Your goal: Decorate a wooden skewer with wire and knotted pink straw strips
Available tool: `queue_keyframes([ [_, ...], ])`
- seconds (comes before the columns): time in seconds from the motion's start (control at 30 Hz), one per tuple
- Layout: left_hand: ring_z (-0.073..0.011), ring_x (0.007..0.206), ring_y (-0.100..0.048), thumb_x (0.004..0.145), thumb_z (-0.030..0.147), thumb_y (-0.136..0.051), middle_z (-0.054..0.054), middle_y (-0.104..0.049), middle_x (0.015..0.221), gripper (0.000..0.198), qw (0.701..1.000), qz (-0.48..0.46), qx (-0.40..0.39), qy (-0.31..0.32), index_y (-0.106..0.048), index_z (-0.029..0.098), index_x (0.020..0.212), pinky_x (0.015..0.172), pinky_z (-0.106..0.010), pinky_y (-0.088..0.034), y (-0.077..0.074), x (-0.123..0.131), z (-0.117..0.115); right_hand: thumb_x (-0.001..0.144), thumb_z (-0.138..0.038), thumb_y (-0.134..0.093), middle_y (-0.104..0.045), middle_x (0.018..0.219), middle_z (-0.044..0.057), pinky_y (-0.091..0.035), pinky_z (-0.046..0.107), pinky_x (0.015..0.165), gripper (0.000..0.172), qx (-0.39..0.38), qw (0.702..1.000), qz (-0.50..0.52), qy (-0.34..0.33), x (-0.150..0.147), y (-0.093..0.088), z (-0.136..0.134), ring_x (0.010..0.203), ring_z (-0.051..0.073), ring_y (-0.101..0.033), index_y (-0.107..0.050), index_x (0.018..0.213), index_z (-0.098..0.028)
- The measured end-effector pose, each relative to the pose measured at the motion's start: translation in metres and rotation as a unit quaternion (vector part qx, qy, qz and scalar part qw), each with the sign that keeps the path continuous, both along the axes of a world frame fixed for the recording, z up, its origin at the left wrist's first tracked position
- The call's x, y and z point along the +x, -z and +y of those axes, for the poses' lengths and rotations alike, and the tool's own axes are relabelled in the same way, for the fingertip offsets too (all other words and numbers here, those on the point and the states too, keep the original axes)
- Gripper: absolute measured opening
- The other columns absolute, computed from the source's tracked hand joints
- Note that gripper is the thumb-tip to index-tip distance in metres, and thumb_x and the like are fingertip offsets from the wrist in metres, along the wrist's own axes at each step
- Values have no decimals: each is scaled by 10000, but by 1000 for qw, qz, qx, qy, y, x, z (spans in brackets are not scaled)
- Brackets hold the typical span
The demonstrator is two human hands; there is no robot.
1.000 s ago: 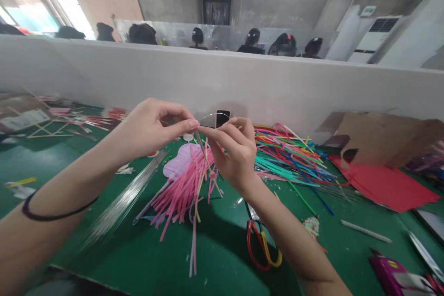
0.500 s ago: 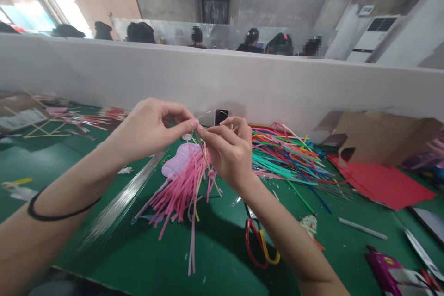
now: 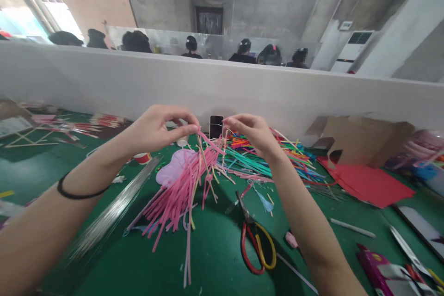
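My left hand (image 3: 159, 126) is raised over the table, thumb and forefinger pinched on a pink fuzzy strip (image 3: 212, 144) and a thin pale stick (image 3: 204, 159) that slants down. To its right, my right hand (image 3: 255, 132) pinches the end of a thin, light wire (image 3: 229, 128); where its other end goes is hard to make out. Below both hands spreads a bundle of pink fuzzy strips (image 3: 169, 206), partly over a lilac pad (image 3: 171, 166). Scissors (image 3: 247, 218) with red and yellow handles lie under my right forearm.
Coloured strips (image 3: 255, 163) are heaped at the back. Clear thin rods (image 3: 116, 208) lie at left. Further right are red sheets (image 3: 371, 182), cardboard (image 3: 364, 138), a grey pen-like rod (image 3: 352, 227) and a purple box (image 3: 373, 268). A phone (image 3: 216, 122) leans by the white partition (image 3: 173, 81).
My hands, close together before, are now apart, the right having moved away to the right. A pink strip shows at my left fingertips. The view has shifted slightly.
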State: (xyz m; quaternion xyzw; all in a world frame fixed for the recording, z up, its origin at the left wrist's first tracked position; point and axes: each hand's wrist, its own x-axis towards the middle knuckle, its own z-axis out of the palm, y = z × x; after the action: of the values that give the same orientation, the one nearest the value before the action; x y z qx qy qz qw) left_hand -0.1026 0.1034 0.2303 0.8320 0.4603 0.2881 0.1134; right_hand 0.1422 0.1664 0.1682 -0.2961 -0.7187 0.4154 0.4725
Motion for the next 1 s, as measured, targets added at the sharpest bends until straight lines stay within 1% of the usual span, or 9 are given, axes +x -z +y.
queue_keyframes([
  [0.1,-150,733,-653,889,446,-564,-25,-746,808,282,1000,10,12,23,-726,216,874,687,-259,-482,-4,8,5,781,-451,-746,-742,822,30,-489,270,699,269,-39,985,-69,-155,-8,-9,17,746,127,-647,-758,875,-199],
  [0.17,-145,734,-650,886,446,-569,-19,-745,801,281,999,13,18,34,-728,216,859,702,-257,-482,-4,10,8,754,-429,-777,-734,793,14,-471,253,675,247,-36,968,-106,-223,-16,-15,20,715,115,-626,-761,842,-198],
  [0.23,-140,720,-644,879,450,-579,-16,-742,786,280,999,15,16,39,-728,215,849,692,-254,-477,-4,9,10,752,-397,-786,-729,767,6,-462,241,665,214,-21,959,-118,-258,-21,-20,20,698,106,-614,-763,816,-194],
  [0.37,-141,682,-634,877,468,-582,-25,-737,764,296,999,19,-11,44,-732,213,863,642,-253,-467,-4,5,10,742,-366,-798,-724,732,6,-461,235,644,199,-9,960,-95,-264,-24,-25,21,677,102,-613,-759,794,-178],
  [0.47,-146,679,-638,858,491,-603,-31,-732,744,302,997,20,-44,61,-742,223,862,627,-250,-474,-6,3,9,718,-382,-814,-705,686,2,-453,238,609,229,6,969,-63,-238,-25,-24,17,635,102,-596,-750,758,-167],
  [0.57,-153,715,-649,825,495,-638,-35,-739,779,274,995,9,-64,72,-755,247,834,658,-258,-492,-10,3,8,746,-408,-790,-705,699,-4,-425,238,578,229,66,982,-30,-176,-25,-19,5,611,94,-564,-766,789,-185],
  [0.77,-179,876,-656,803,449,-664,-41,-733,928,207,995,-9,-46,89,-754,263,780,796,-301,-494,-15,4,7,801,-402,-752,-758,885,7,-487,258,696,195,172,983,6,-58,-25,-9,-22,769,124,-647,-790,930,-261],
  [0.87,-214,950,-626,767,536,-679,-58,-720,995,313,1000,15,22,15,-729,249,880,812,-313,-476,-13,5,10,836,-346,-730,-758,863,7,-495,278,739,137,234,972,11,-7,-26,-4,-28,781,131,-649,-786,923,-256],
  [1.0,-232,929,-613,717,620,-698,-82,-697,1046,448,987,3,106,-118,-686,224,927,741,-297,-466,-9,11,6,889,-300,-669,-760,850,-2,-469,313,808,116,322,938,-52,116,-29,-1,-32,811,143,-639,-772,925,-259],
])
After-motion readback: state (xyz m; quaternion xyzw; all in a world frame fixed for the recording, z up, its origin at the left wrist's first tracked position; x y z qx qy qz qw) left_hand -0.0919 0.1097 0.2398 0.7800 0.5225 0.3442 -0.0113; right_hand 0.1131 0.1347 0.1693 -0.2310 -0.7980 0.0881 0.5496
